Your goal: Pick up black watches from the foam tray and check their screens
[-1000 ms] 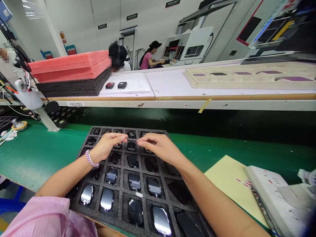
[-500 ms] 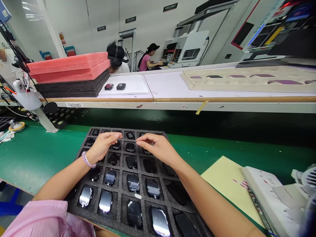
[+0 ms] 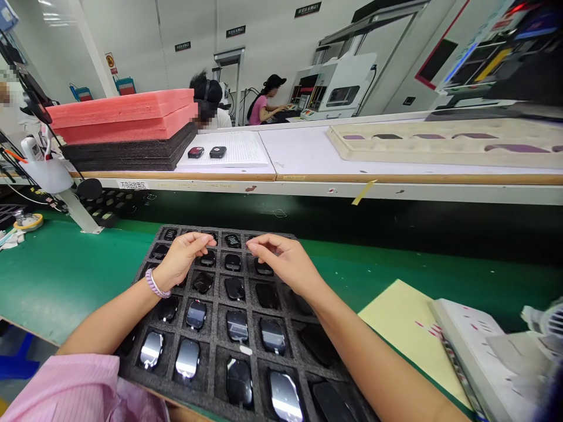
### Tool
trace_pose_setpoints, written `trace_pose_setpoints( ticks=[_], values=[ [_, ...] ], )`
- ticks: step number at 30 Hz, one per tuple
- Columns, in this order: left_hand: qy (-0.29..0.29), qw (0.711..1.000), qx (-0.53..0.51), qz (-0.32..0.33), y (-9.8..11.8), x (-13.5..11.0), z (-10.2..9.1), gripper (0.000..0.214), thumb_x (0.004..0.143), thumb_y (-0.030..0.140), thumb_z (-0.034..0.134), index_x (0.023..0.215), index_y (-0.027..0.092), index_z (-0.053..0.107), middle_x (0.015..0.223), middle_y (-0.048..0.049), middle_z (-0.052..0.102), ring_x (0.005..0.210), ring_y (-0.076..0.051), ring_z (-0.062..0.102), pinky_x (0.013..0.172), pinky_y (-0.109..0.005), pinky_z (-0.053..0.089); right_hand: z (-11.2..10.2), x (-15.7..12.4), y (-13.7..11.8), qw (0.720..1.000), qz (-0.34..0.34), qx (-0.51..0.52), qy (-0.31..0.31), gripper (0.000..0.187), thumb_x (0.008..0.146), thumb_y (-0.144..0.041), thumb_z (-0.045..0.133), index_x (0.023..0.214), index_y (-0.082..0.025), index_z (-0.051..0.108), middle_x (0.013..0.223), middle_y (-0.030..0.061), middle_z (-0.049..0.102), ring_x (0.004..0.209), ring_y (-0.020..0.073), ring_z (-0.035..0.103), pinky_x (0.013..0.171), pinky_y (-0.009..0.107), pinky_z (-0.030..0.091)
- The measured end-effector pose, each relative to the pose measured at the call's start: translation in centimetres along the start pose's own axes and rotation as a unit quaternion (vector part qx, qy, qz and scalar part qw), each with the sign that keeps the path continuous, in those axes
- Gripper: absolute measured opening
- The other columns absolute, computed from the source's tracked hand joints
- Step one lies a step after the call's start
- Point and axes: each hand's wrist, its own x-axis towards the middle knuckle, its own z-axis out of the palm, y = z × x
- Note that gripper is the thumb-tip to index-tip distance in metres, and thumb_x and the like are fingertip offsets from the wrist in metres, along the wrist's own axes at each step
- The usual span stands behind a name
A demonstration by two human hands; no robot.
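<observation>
- Black foam tray (image 3: 219, 293) lies on green bench (image 3: 65, 275), near centre; small dark devices (image 3: 237, 324) sit in its pockets.
- Left hand (image 3: 182, 258) hovers over far rows, fingers curled; whether it holds anything, cannot tell.
- Right hand (image 3: 281, 261) just beside it, fingertips pinched; grip unclear.
- Yellow sheet (image 3: 404, 328) at right.

Pale walls (image 3: 132, 29) are enclosing a workshop; a green-topped bench (image 3: 65, 275) is running below a white shelf (image 3: 316, 155), where pink foam slabs (image 3: 123, 114) are lying at its left end.
</observation>
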Motion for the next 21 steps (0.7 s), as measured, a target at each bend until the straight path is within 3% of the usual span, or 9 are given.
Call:
trace_pose_setpoints(
  ticks=[4,7,10,15,18,21],
  values=[
    [-0.019,1.000,-0.014,0.002,0.2,-0.4,0.1,0.046,0.061,0.049,0.091,0.081,0.014,0.070,0.092,-0.0076,0.072,0.070,-0.010,0.054,0.073,-0.026,0.044,0.3,0.1,0.7,1.000,0.016,0.021,0.007,0.040,0.081,-0.058,0.070,0.082,-0.018,0.073,0.073,0.0056,0.065,0.062,0.0208,0.056,0.057,0.029,0.046],
    [-0.085,0.995,-0.061,-0.003,0.4,-0.8,0.4,0.045,0.066,0.049,0.089,0.078,0.015,0.062,0.102,-0.0085,0.072,0.069,-0.012,0.058,0.073,-0.028,0.046,0.7,0.1,1.5,1.000,0.023,-0.003,-0.014,0.042,0.081,-0.061,0.069,0.079,-0.018,0.069,0.072,0.0049,0.064,0.063,0.0215,0.055,0.058,0.030,0.045],
    [-0.121,0.991,-0.063,-0.004,0.4,-1.1,0.5,0.045,0.071,0.051,0.085,0.079,0.017,0.057,0.087,-0.0056,0.071,0.065,-0.013,0.060,0.068,-0.028,0.045,1.1,0.0,1.8,0.999,0.029,-0.021,-0.032,0.044,0.082,-0.063,0.067,0.078,-0.019,0.068,0.074,0.0052,0.065,0.064,0.0222,0.056,0.060,0.032,0.044],
    [-0.089,0.987,0.111,0.067,-0.2,-0.9,0.4,0.040,0.081,0.054,0.073,0.087,0.016,0.063,0.068,0.0007,0.058,0.060,-0.011,0.050,0.062,-0.024,0.040,1.5,-0.3,0.9,0.996,0.000,0.077,-0.054,0.036,0.084,-0.055,0.073,0.077,-0.020,0.066,0.086,0.0060,0.065,0.074,0.0223,0.058,0.069,0.032,0.048],
    [-0.128,0.950,0.266,0.102,-0.4,-1.2,0.4,0.033,0.089,0.048,0.062,0.100,0.017,0.069,0.072,-0.0012,0.060,0.063,-0.013,0.050,0.062,-0.026,0.038,1.7,-0.5,0.5,0.985,-0.009,0.150,-0.088,0.035,0.086,-0.051,0.075,0.074,-0.020,0.064,0.101,0.0076,0.066,0.083,0.0225,0.060,0.079,0.034,0.050],
    [-0.162,0.905,0.363,0.151,-0.4,-1.5,0.7,0.025,0.089,0.038,0.060,0.095,0.018,0.073,0.081,-0.0043,0.066,0.071,-0.015,0.055,0.068,-0.027,0.040,1.8,-0.6,0.7,0.979,-0.001,0.183,-0.095,0.036,0.087,-0.052,0.076,0.074,-0.020,0.064,0.100,0.0068,0.066,0.079,0.0205,0.059,0.082,0.035,0.049]
  ],
)
